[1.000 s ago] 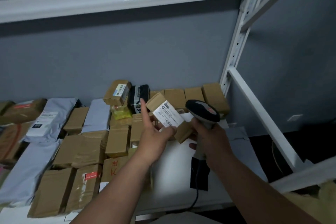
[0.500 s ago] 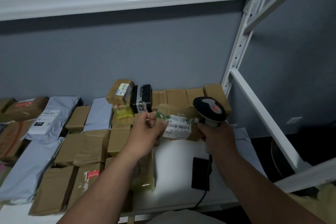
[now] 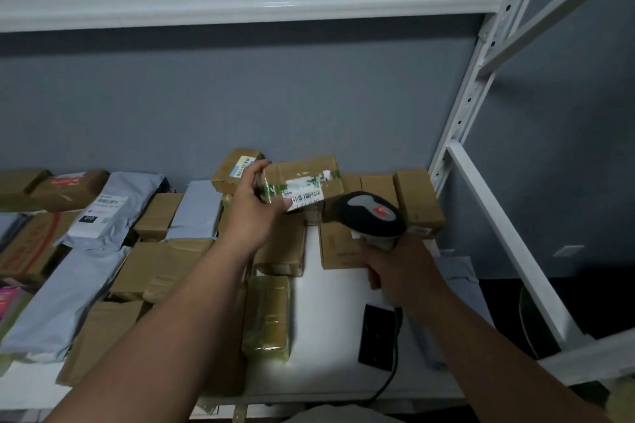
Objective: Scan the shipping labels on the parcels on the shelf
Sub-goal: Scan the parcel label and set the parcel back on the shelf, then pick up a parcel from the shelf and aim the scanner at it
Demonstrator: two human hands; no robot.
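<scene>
From the head view, we see two bare hands at work over the white shelf [image 3: 330, 288]. The left hand [image 3: 252, 213] has its fingers and thumb curled round one small brown parcel [image 3: 302, 182], lifted clear of the pile at about twelve o'clock from the wrist, its white barcode label [image 3: 305, 197] facing us with green tape running across it. At three o'clock from that parcel, just beside it, sits the single scanner [image 3: 372, 216], grey head with a red patch, its handle wrapped tight in the right hand [image 3: 400, 268]. One black cable [image 3: 386, 385] trails down toward six o'clock, past one flat black pad [image 3: 378, 336] lying on the shelf. We count three brown boxes in the back row [image 3: 417, 199] behind the scanner at one o'clock. Off toward nine o'clock, we count three grey mailer bags [image 3: 117, 209], one carrying a white label, among a crowd of brown cartons too overlapped for an exact tally. One yellowish wrapped packet [image 3: 269, 316] lies between the two forearms.
</scene>
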